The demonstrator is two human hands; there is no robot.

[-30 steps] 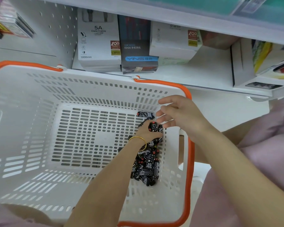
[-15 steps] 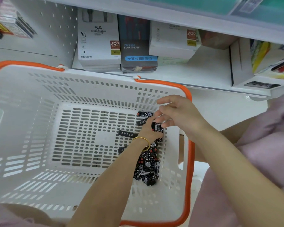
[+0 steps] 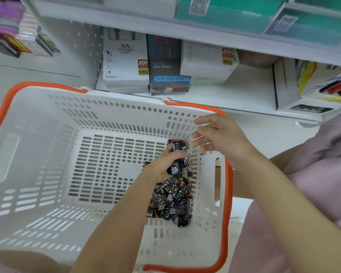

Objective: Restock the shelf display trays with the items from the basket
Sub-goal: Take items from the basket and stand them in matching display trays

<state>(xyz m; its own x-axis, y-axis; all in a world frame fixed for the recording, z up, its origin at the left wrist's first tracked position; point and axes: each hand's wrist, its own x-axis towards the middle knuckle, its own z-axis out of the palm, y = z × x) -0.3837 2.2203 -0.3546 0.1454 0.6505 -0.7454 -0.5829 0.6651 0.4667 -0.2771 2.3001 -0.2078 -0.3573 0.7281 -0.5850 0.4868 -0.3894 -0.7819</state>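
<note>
A white plastic basket [image 3: 37, 154] with orange handles fills the lower left. At its right inner side lies a pile of small black-and-white patterned items [image 3: 171, 201] with red dots. My left hand [image 3: 170, 160], with a gold bangle on the wrist, is deep in the basket and grips a bunch of these items near the far right corner. My right hand [image 3: 219, 136] hovers just above the basket's right rim with its fingers spread and loose, holding nothing.
Behind the basket a white shelf [image 3: 244, 95] carries boxed goods: a 5A data cable box [image 3: 126, 62], a dark earphone box [image 3: 165, 66] and white boxes. A display tray [image 3: 303, 107] stands at the right. A pink sleeve [image 3: 323, 164] is at the right edge.
My left hand has gathered more of the patterned items into its grip and pushed toward the far right corner. My right hand has let go, lifted slightly and spread its fingers.
</note>
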